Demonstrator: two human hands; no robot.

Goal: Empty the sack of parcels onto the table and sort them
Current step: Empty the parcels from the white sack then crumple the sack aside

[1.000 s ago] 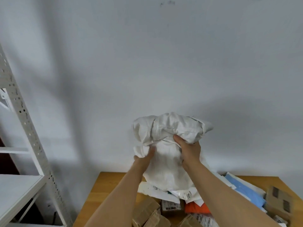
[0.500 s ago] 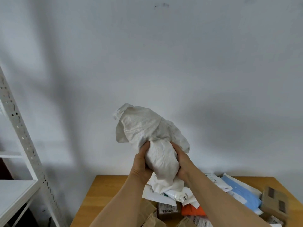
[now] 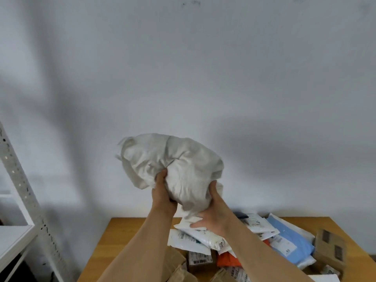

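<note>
Sack (image 3: pixel 179 167) looks empty now, all scrunched up. Parcels (image 3: pixel 240 241) already lie in messy heap on table (image 3: pixel 126 237). Tipping out seems done; sorting not started.

Sack held up in air over heap, in front of wall. Bundle's long side runs slanted, from upper left down to lower right.

Left hand (image 3: pixel 162 194) grips sack, fingers curled into cloth. Right hand (image 3: pixel 213 216) holds it from below, fingers wrapped round.

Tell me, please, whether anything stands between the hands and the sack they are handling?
Nothing visible does: the left hand and the right hand both grip the crumpled sack directly, above the parcels on the table.
</note>
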